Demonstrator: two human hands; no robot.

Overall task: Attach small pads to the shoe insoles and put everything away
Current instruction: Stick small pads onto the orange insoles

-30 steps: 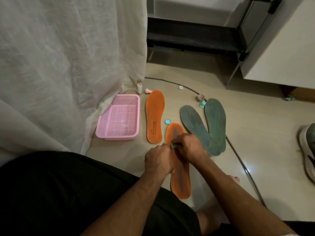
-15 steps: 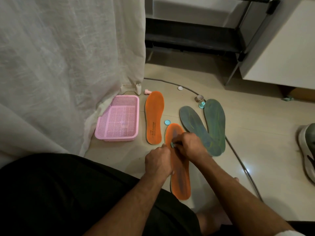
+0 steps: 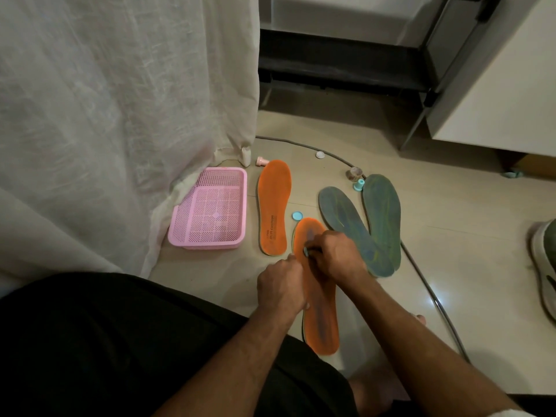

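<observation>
1. Hardly anything is moving since a moment ago: both hands are staying on the near orange insole (image 3: 320,323), and only the view is shifting a tiny bit.
2. The right hand (image 3: 338,257) is pinching a small bluish pad (image 3: 306,251) tight in curled fingers and pushing it down near the toe end, probably so it sticks.
3. The left hand (image 3: 281,285) is curling over the insole's left edge, probably to stop it sliding on the floor (image 3: 451,266).
4. That insole is lying flat between the person's legs, long way running near to far, toe pointing far.
5. The other orange insole (image 3: 273,206) is lying just beside the pink basket (image 3: 210,212), pointing the same way.
6. Two green insoles (image 3: 370,224) are lying to the right, overlapping at their near ends.
7. A round blue pad (image 3: 297,215) is waiting just past the toe.
</observation>
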